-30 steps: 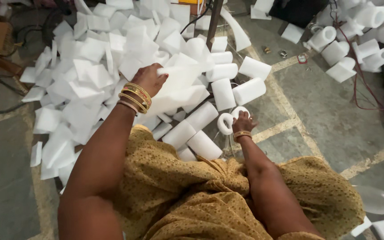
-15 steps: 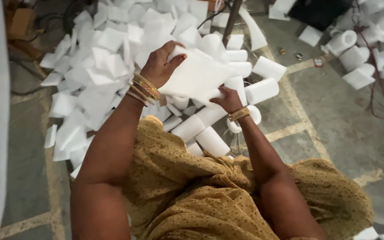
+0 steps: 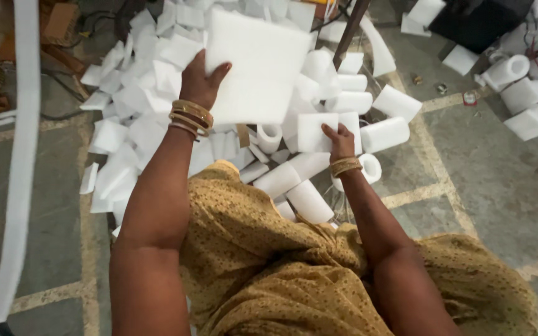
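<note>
- The flat square foam sheet (image 3: 258, 65), toward 12 o'clock, is plain white, without pattern.
- The smaller flat foam piece (image 3: 316, 132) near the centre is white too.
- The heap of cut foam sheets (image 3: 138, 93) at 10 o'clock and the rolled foam tubes (image 3: 368, 109) at 1 o'clock are all white.
- The metal bangles (image 3: 189, 117) on the wrist are gold.
- The draped cotton garment (image 3: 269, 261) at 6 o'clock is mustard yellow, sprinkled with small dark dots.
- The stone floor (image 3: 487, 180) is grey with pale joint lines.
</note>
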